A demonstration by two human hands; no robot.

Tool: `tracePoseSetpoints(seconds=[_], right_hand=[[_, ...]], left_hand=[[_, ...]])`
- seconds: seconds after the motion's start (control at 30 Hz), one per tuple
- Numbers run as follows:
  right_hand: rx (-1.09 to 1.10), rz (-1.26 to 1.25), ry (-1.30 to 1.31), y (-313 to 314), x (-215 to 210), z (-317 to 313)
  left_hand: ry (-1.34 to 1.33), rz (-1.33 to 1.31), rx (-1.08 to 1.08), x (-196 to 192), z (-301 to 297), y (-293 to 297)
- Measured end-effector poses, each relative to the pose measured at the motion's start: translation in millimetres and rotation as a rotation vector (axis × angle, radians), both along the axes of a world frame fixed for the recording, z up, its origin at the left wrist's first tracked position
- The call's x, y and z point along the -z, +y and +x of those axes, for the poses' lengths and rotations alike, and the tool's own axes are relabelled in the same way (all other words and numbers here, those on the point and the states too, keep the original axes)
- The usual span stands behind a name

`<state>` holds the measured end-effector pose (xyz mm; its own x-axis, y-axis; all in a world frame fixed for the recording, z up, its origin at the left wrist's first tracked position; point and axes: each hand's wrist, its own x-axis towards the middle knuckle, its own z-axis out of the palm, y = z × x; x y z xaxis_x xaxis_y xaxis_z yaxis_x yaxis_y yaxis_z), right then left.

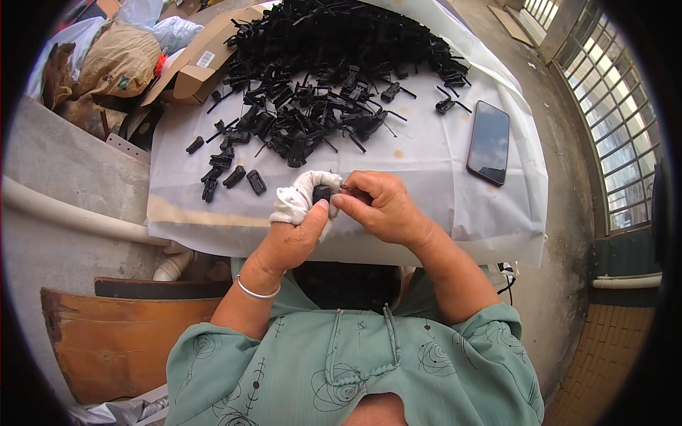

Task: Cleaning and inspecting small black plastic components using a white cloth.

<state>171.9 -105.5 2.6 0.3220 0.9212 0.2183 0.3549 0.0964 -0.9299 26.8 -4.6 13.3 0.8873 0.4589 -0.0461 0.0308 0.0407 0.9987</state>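
Note:
In front of me, over the near part of the covered table, my left hand (pixel 302 213) is closed round a small black plastic part (pixel 322 193). A white cloth glove (pixel 291 202) covers its fingers and leaves the thumb bare. My bare right hand (pixel 383 206) meets it from the right, with thumb and forefinger pinched beside the part. A small dark tip (pixel 346 187) shows at those fingertips; its kind cannot be made out. Beyond my hands lies a large heap of black plastic parts (pixel 312 106), many with thin rods sticking out. Several shorter black pieces (pixel 256 182) lie to the left.
A smartphone (pixel 489 142) lies on the right of the white table cover (pixel 426 213). An opened cardboard box (pixel 202 67) and stuffed bags (pixel 121 57) crowd the far left. A pipe (pixel 85 216) runs along the left wall; a barred window (pixel 611 106) is at right.

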Motion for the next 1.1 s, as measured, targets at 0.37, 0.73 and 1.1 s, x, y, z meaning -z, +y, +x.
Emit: tracePoseSetpoints(seconds=[0.37, 0.73, 1.1], right_hand=[[-0.080, 0.016, -0.126, 8.0, 10.0, -10.3], [0.028, 0.082, -0.500, 5.5, 12.2, -15.0], [0.069, 0.032, -0.190, 8.4, 12.5, -12.0]], left_hand=[[-0.105, 0.613, -0.128, 11.3, 7.8, -5.3], [0.195, 1.231, -0.436, -3.3, -28.3, 41.1], [-0.134, 0.309, -0.163, 28.7, -2.2, -0.1]])
